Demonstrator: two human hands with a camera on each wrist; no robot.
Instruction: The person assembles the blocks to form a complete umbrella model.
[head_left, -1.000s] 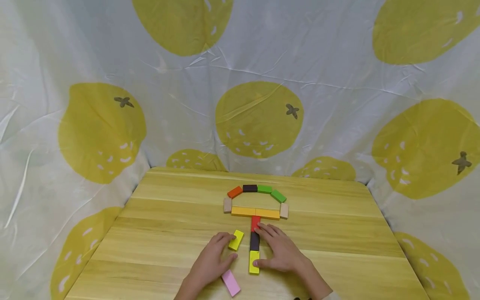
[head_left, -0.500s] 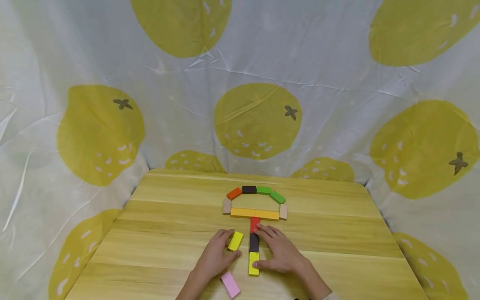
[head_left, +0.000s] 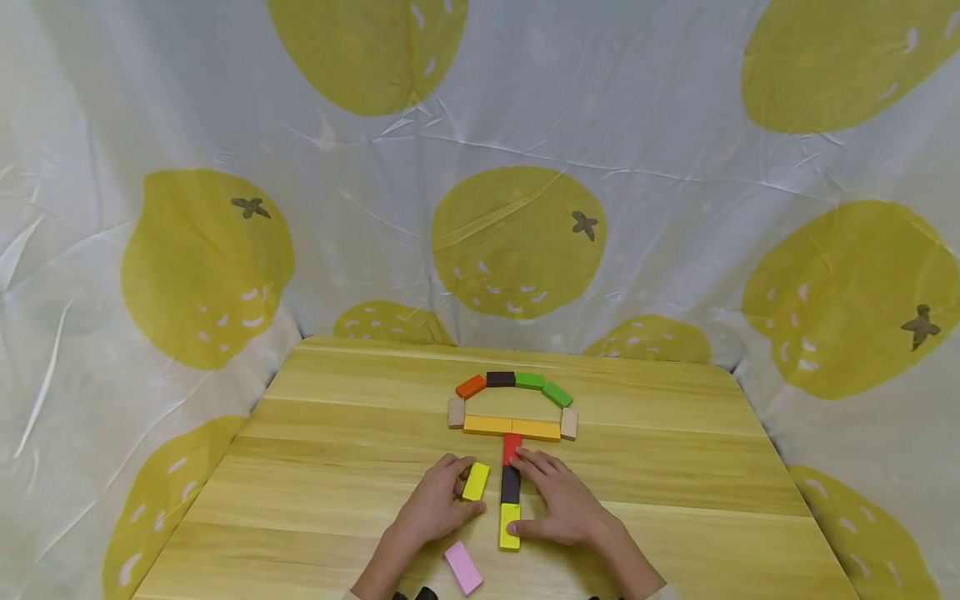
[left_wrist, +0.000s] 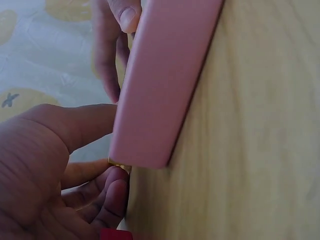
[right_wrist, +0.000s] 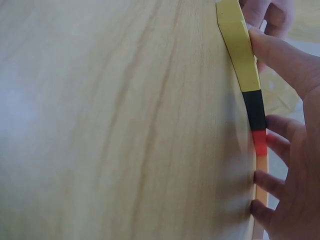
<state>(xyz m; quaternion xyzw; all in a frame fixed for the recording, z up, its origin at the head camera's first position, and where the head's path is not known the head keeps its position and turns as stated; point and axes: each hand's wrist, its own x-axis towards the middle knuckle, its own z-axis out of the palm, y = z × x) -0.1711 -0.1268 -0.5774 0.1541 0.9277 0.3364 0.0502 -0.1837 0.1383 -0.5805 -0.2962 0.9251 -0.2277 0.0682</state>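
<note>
My left hand (head_left: pixel 435 502) is at a loose yellow block (head_left: pixel 476 482), fingers curled at its far end and thumb at its near end. In the left wrist view a pink block (left_wrist: pixel 160 85) hides most of that hold. My right hand (head_left: pixel 564 502) rests along a column of blocks, its thumb on the yellow end block (head_left: pixel 509 537) and a fingertip on the red block (head_left: pixel 512 443). Between those two lies a black block (head_left: pixel 510 485). The column meets two orange blocks (head_left: pixel 487 425) set end to end.
Beyond the orange blocks curves an arch with an orange-red block (head_left: pixel 471 387), a black block (head_left: pixel 501 379), two green blocks (head_left: pixel 529 381) and a pale wooden block (head_left: pixel 456 413) at either end. A lemon-print cloth (head_left: pixel 517 242) hangs behind the wooden table (head_left: pixel 675 467).
My left fingers have come round from the top of the loose yellow block to its left side, and the block has shifted slightly right. My right hand keeps its place.
</note>
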